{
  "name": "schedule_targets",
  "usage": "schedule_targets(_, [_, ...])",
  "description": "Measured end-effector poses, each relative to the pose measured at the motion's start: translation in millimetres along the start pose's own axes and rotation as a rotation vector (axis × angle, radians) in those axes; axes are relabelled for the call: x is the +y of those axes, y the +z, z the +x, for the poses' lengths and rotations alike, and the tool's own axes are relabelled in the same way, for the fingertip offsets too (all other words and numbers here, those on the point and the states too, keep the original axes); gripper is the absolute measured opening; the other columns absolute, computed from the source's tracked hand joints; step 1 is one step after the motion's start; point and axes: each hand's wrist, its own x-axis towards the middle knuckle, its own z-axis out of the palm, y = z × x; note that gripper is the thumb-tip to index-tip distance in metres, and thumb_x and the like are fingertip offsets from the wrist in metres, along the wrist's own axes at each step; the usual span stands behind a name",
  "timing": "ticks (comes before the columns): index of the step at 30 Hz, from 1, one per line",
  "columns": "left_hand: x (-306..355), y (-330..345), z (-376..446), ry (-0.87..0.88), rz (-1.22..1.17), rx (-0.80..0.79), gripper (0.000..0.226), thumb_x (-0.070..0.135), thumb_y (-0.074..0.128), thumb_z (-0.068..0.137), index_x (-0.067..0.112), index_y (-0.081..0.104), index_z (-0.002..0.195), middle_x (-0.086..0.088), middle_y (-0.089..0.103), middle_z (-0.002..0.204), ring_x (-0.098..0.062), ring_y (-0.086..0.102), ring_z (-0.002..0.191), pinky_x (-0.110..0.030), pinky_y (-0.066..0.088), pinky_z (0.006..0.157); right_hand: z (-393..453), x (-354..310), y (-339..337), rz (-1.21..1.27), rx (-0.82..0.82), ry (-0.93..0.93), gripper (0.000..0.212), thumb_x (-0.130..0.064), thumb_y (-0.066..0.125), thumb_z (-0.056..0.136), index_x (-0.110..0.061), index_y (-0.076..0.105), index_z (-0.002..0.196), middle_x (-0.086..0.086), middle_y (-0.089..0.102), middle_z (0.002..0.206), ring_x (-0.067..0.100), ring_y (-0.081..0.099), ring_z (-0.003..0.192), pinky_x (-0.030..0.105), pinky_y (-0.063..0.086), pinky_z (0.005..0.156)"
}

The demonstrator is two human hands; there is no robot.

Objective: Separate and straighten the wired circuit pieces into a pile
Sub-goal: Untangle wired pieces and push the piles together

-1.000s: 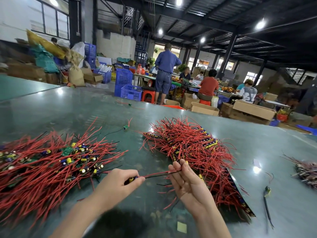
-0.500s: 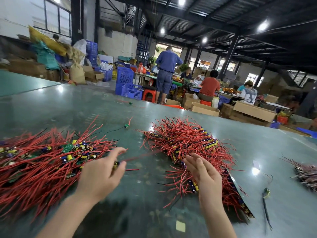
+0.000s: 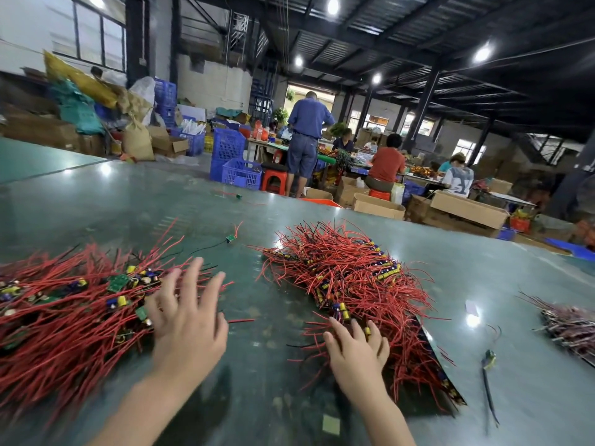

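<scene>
Two heaps of red-wired circuit pieces lay on the green table (image 3: pixel 322 375) in front of me. My left hand (image 3: pixel 188 329) hung at the right edge of the left pile (image 3: pixel 64 317), fingers spread wide and straight, holding nothing (it was blurred, so I could not tell whether the fingertips touched the wires). In that pile the wires ran roughly one way, with small green boards and yellow and blue parts showing among them. My right hand (image 3: pixel 355 352) lay on the near left edge of the tangled pile (image 3: pixel 347 284), its fingers straight and slightly parted, tips resting among the red wires beside a yellow part; I could not see anything pinched between them. That heap was looser, with wires sticking out all round.

One single piece (image 3: pixel 230 238) with a small green board lay apart on the table between the two heaps, farther from me. Another stray piece (image 3: pixel 488 365) with a dark wire lay to the right of the tangled pile, and a third bundle (image 3: pixel 570 329), paler in colour, sat at the far right edge. Beyond the table stood blue crates (image 3: pixel 236 162), cardboard boxes (image 3: pixel 467 209) and several workers (image 3: pixel 306 140) at benches.
</scene>
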Motion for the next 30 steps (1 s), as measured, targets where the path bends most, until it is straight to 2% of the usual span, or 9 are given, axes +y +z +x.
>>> schedule_targets(4, [20,6,-16,0.086,-0.162,-0.134,0.048,0.03,0.04,0.068,0.021,0.067,0.107,-0.009,0.054,0.131,-0.033,0.039,0.115,-0.049,0.03,0.091,-1,-2,-1,0.09,0.091,-0.028,0.033,-0.041,0.043,0.096,-0.035,0.056,0.126,-0.015,0.046,0.135,0.014,0.018,0.134,0.036,0.009,0.108])
schedule_targets(7, [21,11,-19,0.063,-0.468,-0.136,0.026,0.009,0.058,0.071,0.019,0.067,0.094,0.002,0.063,0.111,-0.017,0.044,0.104,-0.031,0.033,0.091,-4,-8,-5,0.372,0.217,-0.08,0.021,-0.022,0.059,0.091,-0.025,0.07,0.109,-0.012,0.061,0.113,0.013,0.042,0.122,0.029,0.029,0.099])
schedule_targets(10, [27,7,-13,-0.406,-1.141,-0.379,0.023,-0.009,0.055,0.086,0.012,0.064,0.084,0.0,0.07,0.078,-0.014,0.058,0.073,-0.015,0.047,0.067,-10,-18,-16,0.859,0.201,-0.101,0.024,-0.005,0.063,0.086,-0.027,0.073,0.091,-0.01,0.066,0.105,0.008,0.058,0.107,0.013,0.042,0.085])
schedule_targets(14, [27,9,-5,-0.925,-1.63,-0.608,0.016,0.009,0.05,0.094,0.0,0.063,0.091,-0.021,0.071,0.085,-0.019,0.067,0.059,-0.023,0.055,0.052,-17,-32,-24,0.908,0.166,-0.328,0.038,0.0,0.068,0.081,-0.037,0.073,0.081,-0.02,0.071,0.093,-0.002,0.056,0.101,0.008,0.04,0.084])
schedule_targets(17, [23,9,-3,-0.986,-1.708,-0.69,0.027,0.025,0.06,0.086,-0.001,0.067,0.09,-0.021,0.072,0.086,-0.02,0.07,0.063,-0.024,0.057,0.056,-23,-41,-20,0.737,0.092,-0.508,0.033,-0.002,0.069,0.08,-0.034,0.076,0.079,-0.031,0.068,0.091,0.0,0.051,0.097,0.018,0.043,0.085])
schedule_targets(20, [21,7,-6,-0.928,-1.683,-0.693,0.028,0.021,0.068,0.072,-0.002,0.068,0.087,-0.017,0.072,0.083,-0.017,0.068,0.064,-0.022,0.056,0.058,-26,-44,-19,0.681,-0.001,-0.626,0.022,-0.009,0.066,0.079,-0.027,0.078,0.085,-0.03,0.068,0.093,0.0,0.05,0.095,0.015,0.04,0.085])
schedule_targets(24, [21,6,-5,-0.938,-1.675,-0.658,0.007,-0.001,0.059,0.084,-0.003,0.064,0.089,-0.016,0.073,0.079,-0.017,0.069,0.062,-0.022,0.056,0.056,-26,-36,-36,1.013,-0.483,-0.49,0.026,-0.026,0.055,0.084,-0.014,0.077,0.081,-0.003,0.074,0.099,0.014,0.065,0.1,0.023,0.049,0.084])
schedule_targets(26, [22,5,-5,-0.908,-1.692,-0.691,0.014,-0.001,0.061,0.08,-0.004,0.064,0.093,-0.019,0.073,0.084,-0.019,0.07,0.067,-0.023,0.057,0.059,-22,-32,-39,1.128,-0.463,-0.31,0.028,-0.028,0.058,0.089,-0.012,0.075,0.072,0.006,0.075,0.092,0.018,0.069,0.091,0.023,0.052,0.074])
schedule_targets(30, [31,1,-13,-0.799,-1.704,-0.773,0.019,0.007,0.07,0.066,0.0,0.072,0.083,-0.018,0.073,0.088,-0.02,0.071,0.075,-0.021,0.056,0.065,-22,-39,-27,1.067,-0.335,-0.233,0.012,-0.008,0.067,0.084,-0.018,0.071,0.089,-0.004,0.074,0.084,0.004,0.067,0.079,0.015,0.048,0.07])
